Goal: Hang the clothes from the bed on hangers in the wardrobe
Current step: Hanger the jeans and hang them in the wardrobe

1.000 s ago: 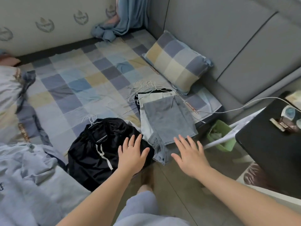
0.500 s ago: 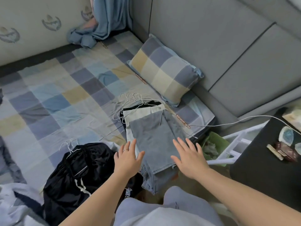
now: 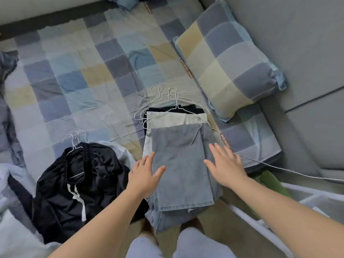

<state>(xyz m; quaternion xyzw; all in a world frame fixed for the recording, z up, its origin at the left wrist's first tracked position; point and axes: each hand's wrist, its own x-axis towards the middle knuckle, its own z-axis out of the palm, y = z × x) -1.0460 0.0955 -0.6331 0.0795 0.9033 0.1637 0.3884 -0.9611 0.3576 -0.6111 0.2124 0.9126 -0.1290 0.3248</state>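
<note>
A stack of folded trousers lies at the bed's near edge: light blue jeans point(image 3: 181, 164) on top, a cream pair point(image 3: 167, 119) and a black pair point(image 3: 175, 109) beneath, with several white wire hangers point(image 3: 167, 95) at the far end. My left hand point(image 3: 145, 174) is spread flat at the jeans' left edge, thumb on the denim. My right hand point(image 3: 225, 166) is spread flat at their right edge. A black drawstring garment point(image 3: 78, 185) on white wire hangers point(image 3: 76, 138) lies to the left.
The checked bedsheet point(image 3: 83, 75) covers the bed, with a checked pillow point(image 3: 229, 66) at the right against the grey upholstered headboard point(image 3: 297, 43). A white cable point(image 3: 290, 171) runs off right. Pale bedding point(image 3: 14, 220) is bunched at the lower left. A white rack point(image 3: 307, 198) stands at the lower right.
I have moved closer and the view has tilted down over the stack. Both hands have advanced from short of the bed edge to the two sides of the jeans.
</note>
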